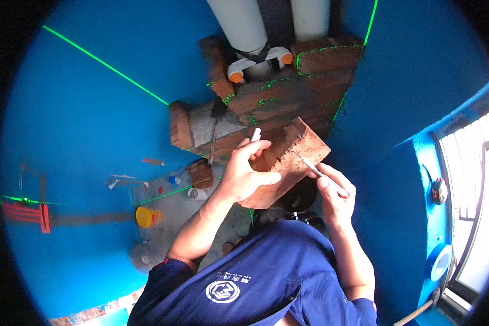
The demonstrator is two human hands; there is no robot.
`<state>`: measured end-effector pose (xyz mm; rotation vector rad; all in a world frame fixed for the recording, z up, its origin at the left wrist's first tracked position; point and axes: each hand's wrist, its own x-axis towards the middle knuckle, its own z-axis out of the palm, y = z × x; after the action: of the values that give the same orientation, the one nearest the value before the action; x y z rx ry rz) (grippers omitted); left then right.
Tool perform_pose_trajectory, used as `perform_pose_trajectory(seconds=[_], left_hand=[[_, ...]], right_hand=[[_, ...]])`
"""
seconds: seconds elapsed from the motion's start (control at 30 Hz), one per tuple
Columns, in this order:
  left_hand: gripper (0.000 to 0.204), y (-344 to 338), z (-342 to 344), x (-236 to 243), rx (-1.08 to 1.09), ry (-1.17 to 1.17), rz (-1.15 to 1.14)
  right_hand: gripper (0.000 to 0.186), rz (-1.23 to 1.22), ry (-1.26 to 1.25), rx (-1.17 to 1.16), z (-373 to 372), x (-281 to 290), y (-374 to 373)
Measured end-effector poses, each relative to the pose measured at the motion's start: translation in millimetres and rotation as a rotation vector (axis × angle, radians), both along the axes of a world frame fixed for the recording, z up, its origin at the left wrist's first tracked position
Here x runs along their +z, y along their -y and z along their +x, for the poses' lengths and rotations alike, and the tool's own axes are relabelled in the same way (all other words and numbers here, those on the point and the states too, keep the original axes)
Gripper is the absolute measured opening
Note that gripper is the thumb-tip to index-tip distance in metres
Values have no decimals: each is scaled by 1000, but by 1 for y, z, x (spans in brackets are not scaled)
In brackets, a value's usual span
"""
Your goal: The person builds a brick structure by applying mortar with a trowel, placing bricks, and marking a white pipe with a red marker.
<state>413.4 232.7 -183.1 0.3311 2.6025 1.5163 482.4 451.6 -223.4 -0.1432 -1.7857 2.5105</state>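
Observation:
In front of my chest, a reddish-brown brick [293,179] is held up at a tilt. My left hand [243,173] grips it from the left, with the thumb along the near face. A short white piece that looks like a pen cap [256,134] sticks up by the left fingers. My right hand [338,195] is closed round a slim white marker [327,179], its thin tip at the brick's right-hand face. Behind the brick lies a stepped brickwork structure [288,103], with a loose-looking end brick [180,126] at its left.
White pipes [239,24] rise behind the brickwork, with a white bracket [258,62] at their base. Green laser lines cross the blue walls [103,136]. A yellow bucket [145,217] stands on the floor at left; a bright window [478,163] is at right.

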Motion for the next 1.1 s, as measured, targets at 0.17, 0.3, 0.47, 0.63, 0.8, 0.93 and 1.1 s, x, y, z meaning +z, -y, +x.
perform_pose_trajectory(seconds=[0.17, 0.3, 0.47, 0.63, 0.8, 0.93, 1.1], left_hand=[[71, 9, -2, -13, 32, 91, 97], [74, 9, -4, -13, 34, 157, 163], [77, 9, -6, -9, -6, 262, 127], [73, 3, -4, 0, 29, 410, 303], [78, 2, -6, -1, 13, 414, 393], [72, 0, -6, -1, 20, 446, 398], [60, 5, -15, -23, 43, 461, 502]], right_hand=[[35, -113, 19, -8, 0, -1, 4], [33, -101, 33, -31, 3, -5, 1], [32, -82, 46, -32, 8, -2, -3], [31, -128, 61, -55, 9, -12, -8], [38, -148, 71, -98, 11, -19, -15], [33, -192, 49, -96, 12, -23, -18], [32, 92, 14, -91, 32, 2, -18]])
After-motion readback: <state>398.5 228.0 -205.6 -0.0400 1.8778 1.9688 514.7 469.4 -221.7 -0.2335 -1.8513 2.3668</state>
